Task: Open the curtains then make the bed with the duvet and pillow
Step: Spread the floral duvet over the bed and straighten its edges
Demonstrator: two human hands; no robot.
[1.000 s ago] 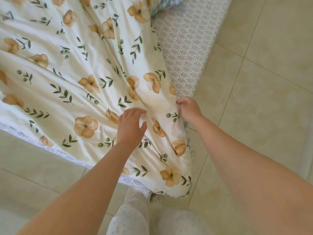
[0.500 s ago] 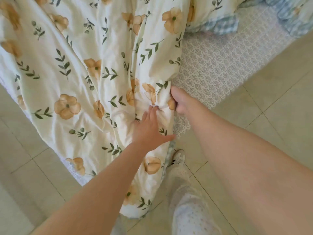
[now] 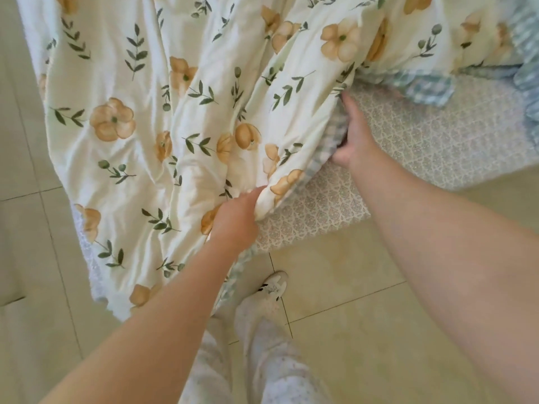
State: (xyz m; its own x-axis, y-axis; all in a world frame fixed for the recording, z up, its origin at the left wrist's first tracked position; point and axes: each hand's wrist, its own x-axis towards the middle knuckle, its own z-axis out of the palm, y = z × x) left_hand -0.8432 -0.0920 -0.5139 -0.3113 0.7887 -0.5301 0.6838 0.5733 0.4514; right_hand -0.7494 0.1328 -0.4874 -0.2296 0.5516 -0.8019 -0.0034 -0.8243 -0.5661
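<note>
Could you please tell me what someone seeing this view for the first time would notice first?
A cream floral duvet fills the upper left, rumpled and hanging toward the tiled floor. Mid-frame, the left hand and right hand grip its edge, showing a checked underside over the patterned mattress.

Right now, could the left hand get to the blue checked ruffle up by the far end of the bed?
Probably not without letting go: the left hand grips the duvet edge near the bed's corner, and the ruffle lies well beyond the right hand.
</note>
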